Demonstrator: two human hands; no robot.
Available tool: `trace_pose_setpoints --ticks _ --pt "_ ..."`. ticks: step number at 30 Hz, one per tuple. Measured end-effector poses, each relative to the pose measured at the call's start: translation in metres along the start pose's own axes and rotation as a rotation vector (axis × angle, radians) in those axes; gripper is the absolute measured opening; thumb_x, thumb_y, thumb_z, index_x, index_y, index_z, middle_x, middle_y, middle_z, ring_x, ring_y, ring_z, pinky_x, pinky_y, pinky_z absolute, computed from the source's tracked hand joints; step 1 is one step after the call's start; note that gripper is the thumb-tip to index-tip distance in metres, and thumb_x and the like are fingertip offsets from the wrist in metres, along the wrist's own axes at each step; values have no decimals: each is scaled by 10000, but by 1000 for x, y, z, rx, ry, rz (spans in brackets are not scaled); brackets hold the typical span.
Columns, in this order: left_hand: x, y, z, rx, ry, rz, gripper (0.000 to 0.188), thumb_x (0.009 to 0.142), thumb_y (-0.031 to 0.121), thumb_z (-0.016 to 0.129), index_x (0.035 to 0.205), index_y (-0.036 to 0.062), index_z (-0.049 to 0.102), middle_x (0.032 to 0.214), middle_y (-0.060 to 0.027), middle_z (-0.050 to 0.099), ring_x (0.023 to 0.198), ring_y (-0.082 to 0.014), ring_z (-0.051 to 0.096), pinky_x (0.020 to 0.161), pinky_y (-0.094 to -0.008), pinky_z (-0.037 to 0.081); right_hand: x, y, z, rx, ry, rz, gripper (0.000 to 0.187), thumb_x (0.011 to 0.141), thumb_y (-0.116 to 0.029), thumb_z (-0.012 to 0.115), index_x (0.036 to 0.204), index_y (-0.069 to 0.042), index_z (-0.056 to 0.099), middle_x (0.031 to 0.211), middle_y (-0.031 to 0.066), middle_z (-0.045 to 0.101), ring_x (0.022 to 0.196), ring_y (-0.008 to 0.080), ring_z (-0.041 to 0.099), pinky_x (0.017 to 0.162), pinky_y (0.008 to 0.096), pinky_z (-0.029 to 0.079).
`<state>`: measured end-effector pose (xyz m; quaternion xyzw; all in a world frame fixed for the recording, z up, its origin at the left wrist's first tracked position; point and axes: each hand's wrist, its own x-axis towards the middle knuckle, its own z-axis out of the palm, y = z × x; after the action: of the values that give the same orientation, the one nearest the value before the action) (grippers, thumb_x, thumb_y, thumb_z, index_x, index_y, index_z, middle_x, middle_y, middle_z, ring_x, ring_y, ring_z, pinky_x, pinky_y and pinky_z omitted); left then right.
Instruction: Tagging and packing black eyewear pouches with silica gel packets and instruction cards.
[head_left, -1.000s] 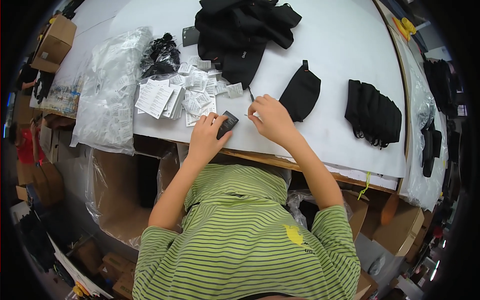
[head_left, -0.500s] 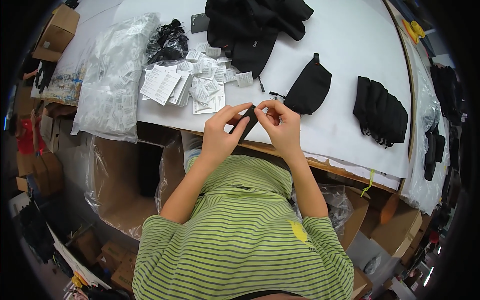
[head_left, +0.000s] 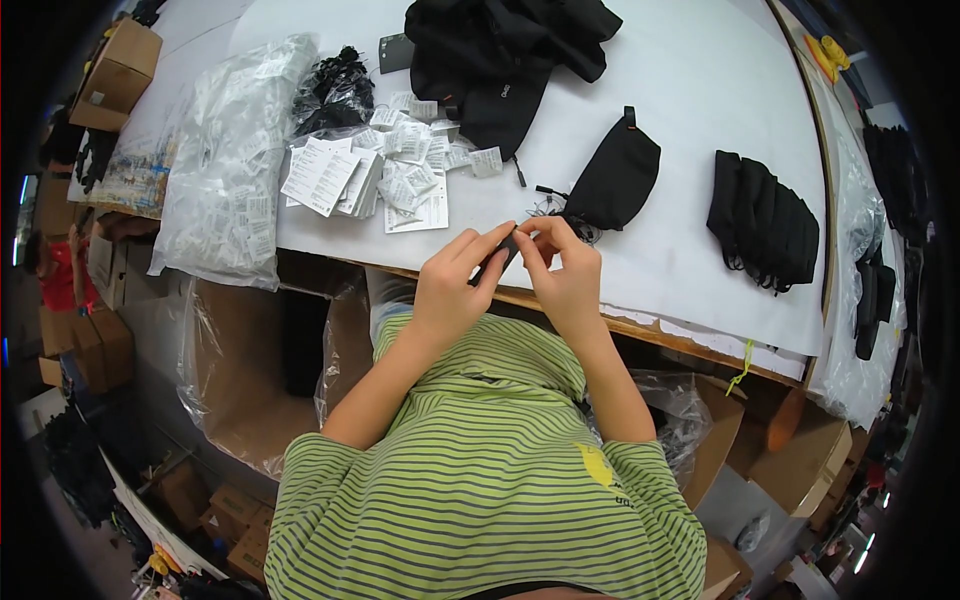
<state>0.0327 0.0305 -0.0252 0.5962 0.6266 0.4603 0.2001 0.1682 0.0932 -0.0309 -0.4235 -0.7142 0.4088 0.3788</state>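
Observation:
My left hand (head_left: 455, 290) is closed on a flat black tag (head_left: 496, 264), tilted at the table's front edge. On the tag's upper end, the fingertips of my right hand (head_left: 566, 275) are pinched together; any thin string between them is too small to make out. Just beyond my right hand lies a black zippered pouch (head_left: 618, 176) with a loop at its far end and dark cords by its near end. White printed cards (head_left: 322, 178) are stacked to the left, beside small white packets (head_left: 408, 140).
A clear bag of white packets (head_left: 222, 170) covers the table's left part. Black tags (head_left: 338, 88) lie bundled behind the cards. More black pouches are heaped (head_left: 510, 45) at the back and lined up (head_left: 762, 220) at right. A plastic-lined carton (head_left: 235, 375) stands below the table edge.
Both hands have come slightly nearer to me with the tag, which is now more covered by my fingers. The view has shifted a little; the things on the table look unmoved.

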Motion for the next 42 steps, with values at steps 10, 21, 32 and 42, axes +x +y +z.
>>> trace_pose_setpoints --ticks 10,21,32,42 --pt "10 -3 -2 -777 -252 -433 155 941 108 528 1022 -1 603 816 -45 620 773 -101 612 674 -250 522 5 17 -24 754 -402 498 154 890 -114 617 960 9 558 633 68 622 536 98 589 491 215 472" --pt "111 -97 3 407 228 -49 312 801 271 696 975 26 608 926 -110 581 917 -268 500 793 -380 431 16 24 -30 692 -264 414 151 896 -125 583 928 21 606 627 76 621 510 91 568 459 190 384" --pt "115 -69 -5 -6 159 -65 218 778 207 722 860 11 678 829 -79 618 786 -208 562 742 -304 452 11 11 -16 618 -99 405 157 884 -132 613 932 17 621 621 58 628 485 57 530 437 186 356" --pt "31 -30 -26 -393 -139 -406 206 803 97 683 965 -31 680 776 -41 680 682 -63 575 648 -211 442 16 -4 10 179 -71 203 110 834 -162 663 887 -69 684 549 14 591 459 48 500 446 214 356"
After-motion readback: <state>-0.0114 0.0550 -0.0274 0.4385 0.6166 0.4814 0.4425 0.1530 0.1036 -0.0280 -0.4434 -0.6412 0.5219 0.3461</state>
